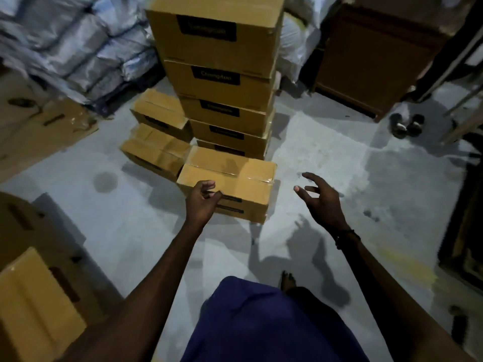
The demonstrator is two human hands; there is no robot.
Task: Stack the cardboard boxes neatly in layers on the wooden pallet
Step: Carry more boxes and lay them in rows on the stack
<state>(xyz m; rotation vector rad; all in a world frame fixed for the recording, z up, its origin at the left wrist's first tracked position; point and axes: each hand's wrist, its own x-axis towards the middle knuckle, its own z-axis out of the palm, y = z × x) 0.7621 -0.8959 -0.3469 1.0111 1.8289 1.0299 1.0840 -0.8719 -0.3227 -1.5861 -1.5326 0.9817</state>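
A taped cardboard box [235,176] lies on the grey floor in front of me. My left hand [202,201] hovers at its near left edge with fingers curled, holding nothing. My right hand [320,198] is to the right of the box, apart from it, fingers spread. Behind the box rises a tall stack of several cardboard boxes [222,74] with dark labels. Two more boxes, one [159,112] behind the other [154,150], sit on the floor to the left of the stack. No wooden pallet is visible.
Grey sacks [73,45] are piled at the back left. Large cardboard cartons [31,288] stand at my near left and another carton [34,126] at mid left. A brown wooden cabinet [373,61] stands at the back right, with sandals [406,124] beside it. A dark frame [462,231] lines the right edge.
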